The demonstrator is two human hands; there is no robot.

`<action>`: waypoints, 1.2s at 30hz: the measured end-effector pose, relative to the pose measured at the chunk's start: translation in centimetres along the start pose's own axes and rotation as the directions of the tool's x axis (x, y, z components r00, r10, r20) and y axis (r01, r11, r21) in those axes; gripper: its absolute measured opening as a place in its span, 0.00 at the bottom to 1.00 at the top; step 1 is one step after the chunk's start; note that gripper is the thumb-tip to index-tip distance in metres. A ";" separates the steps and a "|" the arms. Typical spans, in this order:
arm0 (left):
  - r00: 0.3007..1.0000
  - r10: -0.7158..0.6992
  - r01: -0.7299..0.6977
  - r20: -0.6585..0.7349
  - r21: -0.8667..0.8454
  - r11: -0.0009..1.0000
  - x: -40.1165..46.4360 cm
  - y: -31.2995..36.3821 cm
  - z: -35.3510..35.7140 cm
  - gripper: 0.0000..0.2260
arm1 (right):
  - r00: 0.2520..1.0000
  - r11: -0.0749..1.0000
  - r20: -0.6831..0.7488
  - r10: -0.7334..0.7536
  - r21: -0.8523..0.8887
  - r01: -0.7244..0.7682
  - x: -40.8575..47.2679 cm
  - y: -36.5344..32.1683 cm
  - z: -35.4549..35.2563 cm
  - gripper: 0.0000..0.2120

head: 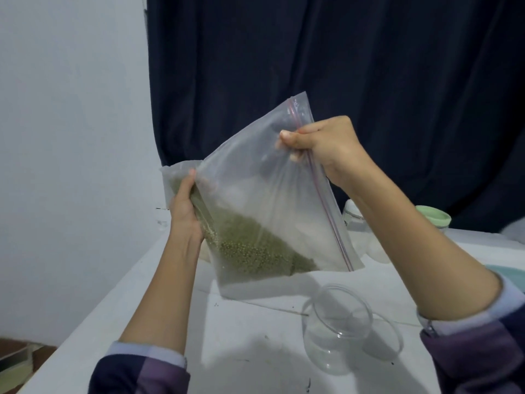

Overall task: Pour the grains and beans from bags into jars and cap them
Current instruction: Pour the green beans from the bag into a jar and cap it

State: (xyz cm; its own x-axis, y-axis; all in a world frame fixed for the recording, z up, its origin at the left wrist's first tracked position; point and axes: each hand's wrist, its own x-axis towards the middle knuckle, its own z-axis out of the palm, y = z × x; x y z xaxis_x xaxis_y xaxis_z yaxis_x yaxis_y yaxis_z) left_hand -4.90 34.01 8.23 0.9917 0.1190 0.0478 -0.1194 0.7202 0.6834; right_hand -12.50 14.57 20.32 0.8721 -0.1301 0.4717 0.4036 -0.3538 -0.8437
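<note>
Head view: a clear zip bag [264,200] hung mid-frame above the white table [241,336], tilted, its red zip edge running from upper centre to lower right. Green beans [255,248] pooled low. The left hand [184,214] gripped its left edge; the right hand [321,146] pinched the zip. An open clear jar [336,328] stood below, apart.

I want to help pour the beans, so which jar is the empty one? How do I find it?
Look at the white table in front of the dark curtain. Near its front edge, just below the zip bag of green beans, stands an empty jar. It is clear and has no lid, unlike the green-lidded jar far behind.
</note>
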 end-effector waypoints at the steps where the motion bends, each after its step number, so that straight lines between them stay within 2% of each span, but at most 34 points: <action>1: 1.000 -0.002 0.002 0.011 0.003 1.000 -0.3 0.0 0.4 0.08 | 1.000 1.000 0.005 0.005 0.008 -0.005 -0.1 -0.1 -0.4 0.09; 4: 0.999 0.037 -0.038 0.034 0.013 0.999 -0.8 0.1 1.3 0.13 | 0.999 0.998 -0.010 0.046 0.039 -0.045 -0.6 -0.1 -1.7 0.08; 9: 0.991 0.125 -0.120 -0.038 0.102 0.987 -1.2 1.3 2.9 0.03 | 0.992 0.985 -0.038 0.118 0.128 -0.113 -2.0 0.7 -3.5 0.06; 14: 0.980 0.177 -0.145 -0.092 0.285 0.947 -2.9 1.1 3.9 0.05 | 0.989 0.976 -0.019 0.145 0.165 -0.140 -3.5 2.0 -4.9 0.06; 18: 0.971 0.229 -0.195 -0.074 0.312 0.930 -4.4 0.9 4.7 0.08 | 0.988 0.969 0.009 0.153 0.193 -0.152 -4.6 3.1 -5.7 0.06; 26: 0.912 0.402 -0.310 -0.087 0.495 0.812 -5.3 0.5 5.4 0.07 | 0.991 0.966 0.036 0.128 0.220 -0.133 -5.6 4.9 -6.7 0.05; 31: 0.879 0.473 -0.374 -0.060 0.527 0.763 -5.3 0.2 5.9 0.16 | 0.990 0.965 0.016 0.137 0.221 -0.137 -6.0 6.0 -7.4 0.07; 36: 0.877 0.479 -0.391 -0.043 0.516 0.762 -5.5 0.3 6.5 0.23 | 0.989 0.964 0.075 0.130 0.225 -0.144 -5.7 6.4 -8.2 0.07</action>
State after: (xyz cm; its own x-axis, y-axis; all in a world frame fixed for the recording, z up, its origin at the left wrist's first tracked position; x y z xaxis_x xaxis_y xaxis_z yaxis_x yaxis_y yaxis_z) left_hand -10.11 29.09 12.88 0.8105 0.4786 0.3378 -0.4542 0.1493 0.8783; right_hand -17.12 5.43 14.33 0.9354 -0.1053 0.3376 0.3259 -0.1139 -0.9385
